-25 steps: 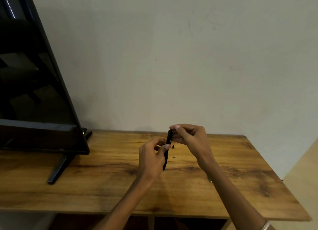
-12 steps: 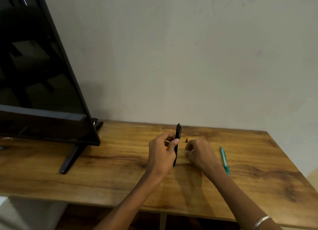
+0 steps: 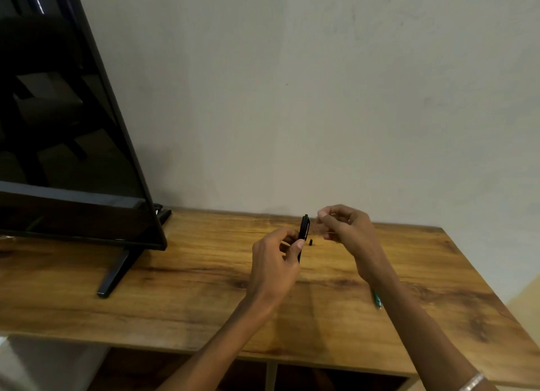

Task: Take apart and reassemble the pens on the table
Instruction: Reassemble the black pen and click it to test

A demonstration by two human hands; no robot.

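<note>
- holding the black pen barrel [image 3: 304, 233] upright above the bench [image 3: 187, 297], the left hand [image 3: 274, 269] grip is closed on it.
- right hand [image 3: 346, 229] pinches something thin, maybe the refill; too blurred to tell.
- small black tip [image 3: 310, 242] lies on the bench just beside.
- reassembly seems in hand; next, the thin part needs aiming into the barrel.

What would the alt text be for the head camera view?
A left hand holds a black pen barrel upright above a wooden table while the right hand pinches something thin beside it; a small black part lies between them.

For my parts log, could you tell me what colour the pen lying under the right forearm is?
Teal green pen, head view.
</note>
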